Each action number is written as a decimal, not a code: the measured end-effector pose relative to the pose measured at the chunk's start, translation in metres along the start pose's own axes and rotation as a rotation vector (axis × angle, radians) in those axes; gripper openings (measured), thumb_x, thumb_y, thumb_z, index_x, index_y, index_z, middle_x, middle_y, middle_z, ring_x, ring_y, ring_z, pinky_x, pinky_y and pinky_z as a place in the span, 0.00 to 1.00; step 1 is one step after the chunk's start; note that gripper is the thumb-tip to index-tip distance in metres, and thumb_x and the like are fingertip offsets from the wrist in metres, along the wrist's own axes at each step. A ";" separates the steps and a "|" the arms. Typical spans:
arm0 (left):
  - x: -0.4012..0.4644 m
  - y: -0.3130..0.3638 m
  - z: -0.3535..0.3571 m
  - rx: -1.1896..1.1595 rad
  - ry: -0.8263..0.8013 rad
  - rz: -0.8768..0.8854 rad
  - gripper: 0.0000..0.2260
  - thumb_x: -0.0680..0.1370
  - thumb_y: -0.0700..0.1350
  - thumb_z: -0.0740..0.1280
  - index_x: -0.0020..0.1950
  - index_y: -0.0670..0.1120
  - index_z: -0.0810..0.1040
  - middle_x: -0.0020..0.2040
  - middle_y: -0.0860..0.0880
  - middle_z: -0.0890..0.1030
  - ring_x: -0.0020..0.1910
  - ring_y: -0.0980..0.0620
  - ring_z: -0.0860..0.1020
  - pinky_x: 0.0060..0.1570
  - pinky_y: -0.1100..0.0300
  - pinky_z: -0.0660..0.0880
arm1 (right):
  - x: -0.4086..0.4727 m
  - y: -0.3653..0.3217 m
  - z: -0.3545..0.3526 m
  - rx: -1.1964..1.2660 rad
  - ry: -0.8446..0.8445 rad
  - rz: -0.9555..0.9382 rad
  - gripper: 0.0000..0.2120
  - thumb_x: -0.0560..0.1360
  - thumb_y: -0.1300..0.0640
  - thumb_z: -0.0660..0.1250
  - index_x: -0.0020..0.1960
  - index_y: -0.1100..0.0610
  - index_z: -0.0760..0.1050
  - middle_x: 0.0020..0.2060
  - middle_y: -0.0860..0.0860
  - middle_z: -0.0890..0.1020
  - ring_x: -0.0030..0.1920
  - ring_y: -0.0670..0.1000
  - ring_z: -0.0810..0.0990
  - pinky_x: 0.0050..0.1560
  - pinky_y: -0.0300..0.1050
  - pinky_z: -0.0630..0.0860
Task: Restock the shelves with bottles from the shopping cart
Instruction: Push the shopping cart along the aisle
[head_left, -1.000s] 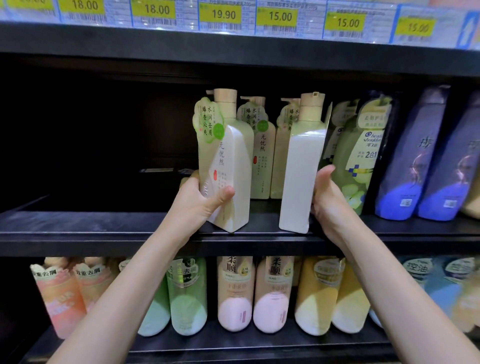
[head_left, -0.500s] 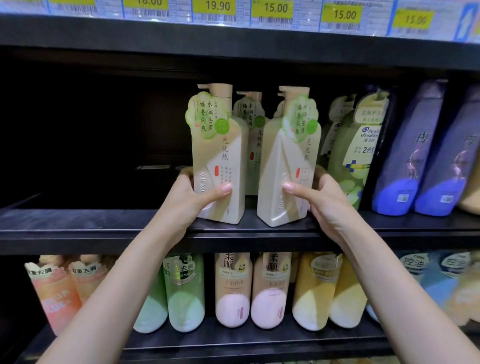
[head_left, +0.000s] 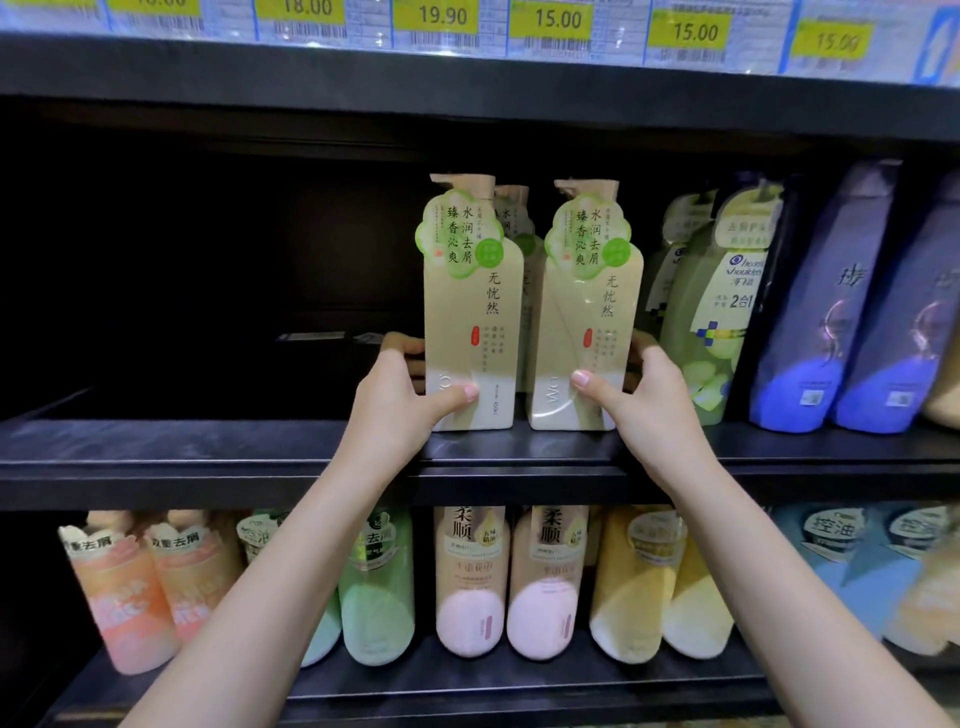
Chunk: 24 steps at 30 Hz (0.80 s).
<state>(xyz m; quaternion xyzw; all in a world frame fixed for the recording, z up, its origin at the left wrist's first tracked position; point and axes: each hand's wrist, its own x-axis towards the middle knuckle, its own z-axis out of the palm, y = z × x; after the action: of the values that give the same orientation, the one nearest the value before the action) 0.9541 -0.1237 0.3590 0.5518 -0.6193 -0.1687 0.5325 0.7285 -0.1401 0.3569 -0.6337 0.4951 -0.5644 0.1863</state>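
Gripping: left hand (head_left: 400, 402) holds left bottle (head_left: 470, 312); right hand (head_left: 641, 400) holds right bottle (head_left: 584, 317).
Place: both upright near shelf (head_left: 208, 457) front edge.
Risk: a careless release could tip either forward.

Open shelf space lies left of 2 cream pump bottles (head_left: 470, 312) standing upright at the front edge of the middle shelf (head_left: 156, 457), dark and bare toward the back. To their right, green bottles (head_left: 711, 312) and purple bottles (head_left: 831, 312) crowd close, while the shelf above (head_left: 467, 93) caps headroom over the pumps.
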 end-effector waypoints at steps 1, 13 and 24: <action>0.001 0.001 0.002 0.018 -0.002 -0.011 0.23 0.68 0.50 0.77 0.56 0.52 0.68 0.43 0.63 0.76 0.43 0.68 0.75 0.36 0.72 0.67 | -0.002 -0.001 0.001 -0.063 0.017 -0.022 0.20 0.73 0.53 0.72 0.63 0.54 0.71 0.56 0.51 0.79 0.54 0.49 0.77 0.51 0.42 0.72; 0.003 0.007 0.020 -0.021 -0.019 -0.027 0.21 0.70 0.45 0.76 0.60 0.52 0.74 0.44 0.62 0.76 0.38 0.72 0.72 0.33 0.80 0.68 | -0.012 -0.004 0.006 -0.215 0.201 -0.096 0.14 0.73 0.54 0.72 0.55 0.57 0.74 0.51 0.53 0.83 0.52 0.56 0.80 0.45 0.46 0.73; 0.000 0.010 0.021 0.081 0.000 -0.025 0.21 0.72 0.48 0.73 0.64 0.52 0.77 0.43 0.60 0.80 0.38 0.68 0.74 0.32 0.77 0.65 | -0.017 -0.010 0.007 -0.299 0.225 -0.029 0.15 0.75 0.51 0.70 0.55 0.59 0.73 0.51 0.57 0.83 0.53 0.61 0.78 0.50 0.54 0.76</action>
<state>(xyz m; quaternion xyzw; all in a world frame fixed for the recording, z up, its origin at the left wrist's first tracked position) 0.9316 -0.1285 0.3590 0.5804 -0.6188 -0.1501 0.5076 0.7412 -0.1234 0.3537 -0.5945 0.5820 -0.5543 0.0252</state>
